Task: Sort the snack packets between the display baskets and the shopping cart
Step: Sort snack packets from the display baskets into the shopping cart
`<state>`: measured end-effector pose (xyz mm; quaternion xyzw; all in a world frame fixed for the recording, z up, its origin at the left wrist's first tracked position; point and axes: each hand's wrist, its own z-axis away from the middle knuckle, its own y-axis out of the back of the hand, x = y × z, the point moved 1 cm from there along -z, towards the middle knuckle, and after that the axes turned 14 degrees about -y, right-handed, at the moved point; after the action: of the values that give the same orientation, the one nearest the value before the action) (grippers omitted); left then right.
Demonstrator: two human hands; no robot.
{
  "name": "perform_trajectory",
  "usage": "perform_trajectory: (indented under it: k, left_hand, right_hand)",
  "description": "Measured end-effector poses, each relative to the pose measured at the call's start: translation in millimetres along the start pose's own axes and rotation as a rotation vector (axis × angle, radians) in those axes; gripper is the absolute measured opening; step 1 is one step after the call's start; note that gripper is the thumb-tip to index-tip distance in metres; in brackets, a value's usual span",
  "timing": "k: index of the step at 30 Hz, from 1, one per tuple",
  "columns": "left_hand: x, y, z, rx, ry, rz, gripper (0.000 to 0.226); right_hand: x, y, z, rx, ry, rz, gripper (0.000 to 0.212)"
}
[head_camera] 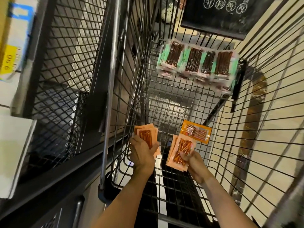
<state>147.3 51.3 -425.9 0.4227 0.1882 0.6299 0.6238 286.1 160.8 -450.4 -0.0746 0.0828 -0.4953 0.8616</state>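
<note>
Both my hands are down inside the wire shopping cart [172,102]. My left hand [141,152] holds a small stack of pale-orange snack packets [147,134] near the cart's left wall. My right hand [191,160] grips another pale-orange packet stack [180,149] by its lower edge. A darker orange packet [196,131] lies on the cart floor just beyond my right hand. At the far end of the cart lies a row of green-edged packets [197,63] with dark sticks inside.
A black mesh display basket [62,66] stands to the left of the cart, its steel rail [111,76] alongside. White boxes and a yellow price tag [9,61] sit at the far left. A black sign [222,15] hangs at the cart's far end.
</note>
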Motion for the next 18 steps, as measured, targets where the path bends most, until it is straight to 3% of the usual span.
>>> perform_trajectory:
  k: [3, 9, 13, 16, 18]
  left_hand:
    - [-2, -1, -5, -0.045, 0.015, 0.025, 0.077]
    - [-2, 6, -7, -0.009, 0.025, 0.014, 0.059]
    - [4, 15, 2, 0.011, -0.029, 0.185, 0.004]
    - [7, 21, 9, -0.129, -0.114, 0.565, 0.016]
    - [6, 27, 9, -0.186, -0.115, 0.646, 0.024]
  right_hand:
    - [-4, -1, 2, -0.026, -0.005, 0.023, 0.026]
    - [-16, -22, -4, -0.358, -0.057, -0.09, 0.042]
    - [-21, -34, -5, -0.521, -0.07, -0.109, 0.041]
    - [-22, -33, -3, -0.618, -0.052, -0.1, 0.05]
    - [-24, -29, -1, -0.631, -0.057, -0.13, 0.052]
